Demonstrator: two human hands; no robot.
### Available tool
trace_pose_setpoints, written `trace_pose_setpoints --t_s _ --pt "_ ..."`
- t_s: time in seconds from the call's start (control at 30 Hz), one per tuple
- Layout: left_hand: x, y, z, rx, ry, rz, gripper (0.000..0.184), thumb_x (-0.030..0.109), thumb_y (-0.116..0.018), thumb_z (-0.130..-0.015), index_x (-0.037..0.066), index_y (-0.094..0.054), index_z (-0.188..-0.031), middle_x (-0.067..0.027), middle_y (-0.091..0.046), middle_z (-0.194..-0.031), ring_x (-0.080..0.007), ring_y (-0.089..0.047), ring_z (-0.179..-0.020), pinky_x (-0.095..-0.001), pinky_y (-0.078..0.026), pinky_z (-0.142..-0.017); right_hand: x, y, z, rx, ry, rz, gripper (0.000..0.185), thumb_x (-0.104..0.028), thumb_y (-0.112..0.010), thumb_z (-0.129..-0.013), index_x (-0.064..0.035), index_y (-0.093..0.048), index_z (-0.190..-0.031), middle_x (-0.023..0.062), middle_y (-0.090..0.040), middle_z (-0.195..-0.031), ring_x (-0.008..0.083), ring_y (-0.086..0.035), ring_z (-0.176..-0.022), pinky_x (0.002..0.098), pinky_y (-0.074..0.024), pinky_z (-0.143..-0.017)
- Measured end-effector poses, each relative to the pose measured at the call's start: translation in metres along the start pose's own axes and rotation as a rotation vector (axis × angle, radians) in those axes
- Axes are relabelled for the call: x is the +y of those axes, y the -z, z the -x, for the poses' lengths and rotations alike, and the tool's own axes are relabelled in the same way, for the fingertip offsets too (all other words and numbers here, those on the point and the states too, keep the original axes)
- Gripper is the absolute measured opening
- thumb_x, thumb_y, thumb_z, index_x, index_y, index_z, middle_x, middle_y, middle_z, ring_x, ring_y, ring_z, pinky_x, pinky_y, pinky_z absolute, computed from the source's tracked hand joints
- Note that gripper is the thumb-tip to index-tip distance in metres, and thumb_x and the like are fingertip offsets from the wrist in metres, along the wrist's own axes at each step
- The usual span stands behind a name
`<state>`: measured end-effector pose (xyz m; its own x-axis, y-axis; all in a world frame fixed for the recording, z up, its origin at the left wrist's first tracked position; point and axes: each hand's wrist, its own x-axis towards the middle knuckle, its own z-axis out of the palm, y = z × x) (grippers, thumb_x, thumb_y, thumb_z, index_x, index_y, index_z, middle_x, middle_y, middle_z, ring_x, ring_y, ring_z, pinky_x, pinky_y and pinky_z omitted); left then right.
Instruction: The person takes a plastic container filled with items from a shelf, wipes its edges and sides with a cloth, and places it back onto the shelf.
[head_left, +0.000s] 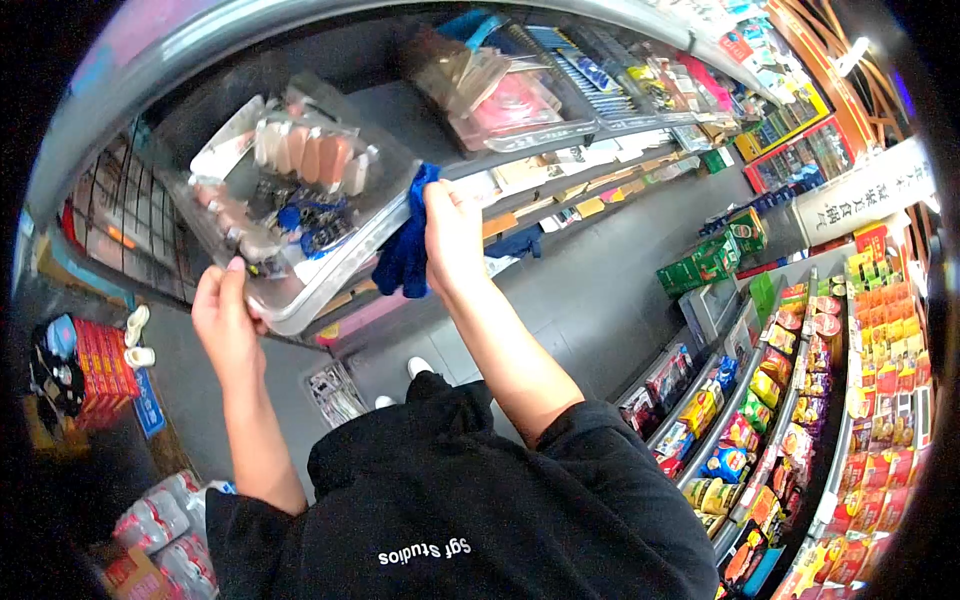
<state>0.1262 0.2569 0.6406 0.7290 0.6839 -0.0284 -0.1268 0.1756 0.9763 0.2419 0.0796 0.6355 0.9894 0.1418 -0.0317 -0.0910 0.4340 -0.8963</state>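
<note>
A clear plastic bin hangs tilted in front of the shelf. My left hand is closed on its near left corner, thumb on the rim. My right hand is closed on a dark blue cloth, which lies against the bin's right end. Whether those fingers also grip the bin itself is hidden. Inside the bin are packs of rounded beige to brown pieces and a heap of small black and blue items too blurred to name.
The shelf ahead holds more clear bins of small goods. Snack racks stand at right, with green boxes on the floor beyond. Red boxes and wrapped bottles are at left.
</note>
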Motion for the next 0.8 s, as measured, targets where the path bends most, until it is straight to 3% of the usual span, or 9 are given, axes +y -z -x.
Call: trace_pose_setpoints --t_s 0.1,0.13,0.2,0.23,0.43,0.47,0.53,0.67,0.8 --pt "-0.017 0.007 -0.012 0.003 -0.211 -0.057 0.031 0.012 -0.056 -0.086 0.012 -0.038 -0.061 0.0088 -0.033 -0.060 -0.0006 -0.031 -0.055 -0.0180 -0.024 -0.047 0.020 0.001 0.004 0.092 0.136 0.057 0.015 -0.010 -0.046 -0.084 -0.0041 -0.058 -0.075 -0.0019 -0.055 -0.068 0.0062 -0.047 -0.060 0.0214 -0.0374 -0.056" --pt "-0.023 0.007 -0.018 0.027 -0.233 -0.041 0.029 0.013 -0.056 -0.085 0.014 -0.039 -0.063 0.0084 -0.032 -0.056 -0.0015 -0.029 -0.048 -0.0194 -0.022 -0.043 0.017 -0.007 0.010 0.142 0.170 0.025 0.015 -0.010 -0.047 -0.083 -0.0041 -0.057 -0.075 -0.0019 -0.055 -0.068 0.0065 -0.047 -0.061 0.0219 -0.0377 -0.057" --pt "-0.027 0.006 -0.023 0.022 -0.254 -0.023 0.027 0.010 -0.055 -0.084 0.013 -0.039 -0.063 0.0080 -0.033 -0.057 -0.0018 -0.029 -0.048 -0.0194 -0.023 -0.043 0.020 -0.017 0.020 0.168 0.162 -0.077 0.014 -0.010 -0.046 -0.083 -0.0046 -0.055 -0.074 -0.0006 -0.054 -0.070 0.0076 -0.047 -0.063 0.0231 -0.0384 -0.058" --pt "-0.022 0.004 -0.020 0.011 -0.248 -0.010 0.026 0.009 -0.055 -0.084 0.013 -0.040 -0.063 0.0076 -0.034 -0.057 -0.0020 -0.030 -0.048 -0.0198 -0.024 -0.043 0.021 -0.017 0.023 0.134 0.133 -0.076 0.013 -0.009 -0.045 -0.086 -0.0036 -0.056 -0.089 -0.0016 -0.054 -0.078 0.0058 -0.047 -0.071 0.0203 -0.0387 -0.066" --pt "-0.015 0.005 -0.021 -0.059 -0.189 0.030 0.020 0.005 -0.053 -0.081 0.010 -0.043 -0.065 0.0060 -0.041 -0.061 -0.0034 -0.037 -0.053 -0.0200 -0.029 -0.047 0.036 -0.043 0.059 0.092 0.106 -0.133 0.015 -0.008 -0.043 -0.087 0.0000 -0.055 -0.089 0.0048 -0.058 -0.084 0.0112 -0.053 -0.075 0.0260 -0.0439 -0.071" --pt "-0.013 0.006 -0.022 -0.082 -0.181 0.032 0.017 0.005 -0.053 -0.080 0.009 -0.044 -0.066 0.0057 -0.042 -0.062 -0.0035 -0.037 -0.054 -0.0201 -0.030 -0.048 0.040 -0.043 0.066 0.032 0.058 -0.145 0.010 -0.006 -0.045 -0.089 -0.0015 -0.055 -0.090 0.0004 -0.057 -0.084 0.0055 -0.048 -0.075 0.0207 -0.0406 -0.069" --pt "-0.008 0.009 -0.026 -0.105 -0.169 0.032 0.015 0.004 -0.053 -0.079 0.009 -0.045 -0.067 0.0054 -0.044 -0.063 -0.0037 -0.038 -0.054 -0.0203 -0.031 -0.049 0.042 -0.048 0.078 -0.020 0.028 -0.158 0.010 -0.006 -0.046 -0.089 -0.0020 -0.055 -0.091 0.0002 -0.057 -0.084 0.0053 -0.049 -0.074 0.0212 -0.0408 -0.068" --pt "-0.001 0.022 -0.035 -0.220 -0.065 -0.112 0.002 0.004 -0.050 -0.076 0.005 -0.051 -0.074 0.0038 -0.049 -0.066 -0.0043 -0.042 -0.056 -0.0207 -0.034 -0.051 0.034 -0.032 0.072 -0.067 0.026 -0.074 0.012 -0.002 -0.048 -0.084 -0.0049 -0.057 -0.076 -0.0037 -0.054 -0.071 0.0028 -0.043 -0.062 0.0191 -0.0348 -0.057" --pt "0.001 0.023 -0.038 -0.283 -0.030 -0.166 0.011 0.004 -0.049 -0.076 0.001 -0.055 -0.085 0.0032 -0.052 -0.069 -0.0046 -0.043 -0.057 -0.0205 -0.035 -0.052 0.025 -0.013 0.040 0.232 0.087 0.063 0.025 -0.007 -0.043 -0.083 -0.0114 -0.037 -0.059 -0.0074 -0.033 -0.057 0.0028 -0.027 -0.052 0.0227 -0.0213 -0.046"
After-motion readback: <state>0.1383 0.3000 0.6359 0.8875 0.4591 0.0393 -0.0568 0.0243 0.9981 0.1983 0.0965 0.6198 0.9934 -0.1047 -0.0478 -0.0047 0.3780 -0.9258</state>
